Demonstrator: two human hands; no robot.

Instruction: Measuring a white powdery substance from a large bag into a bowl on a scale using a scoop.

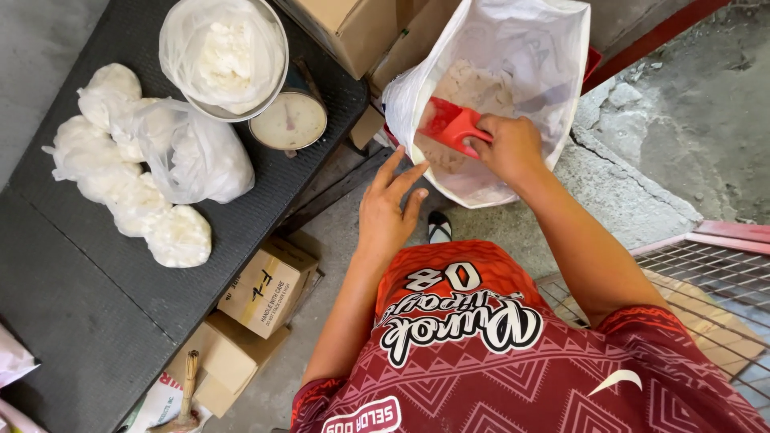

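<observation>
Red scoop clasped in right hand inside white sack; left hand open.

Your right hand covers the scoop handle, so you can't see how far the handle runs. Scoop's front edge is sunk in the powder; its load can't be told. The sack is cut off by the top edge, and its bottom sits behind your hand and forearm. The scale dial is half hidden under the bowl; the needle reading is too small to tell. Boxes at the top are cropped. The brush at the bottom edge is cut off. Your foot is mostly hidden by your shirt.
</observation>
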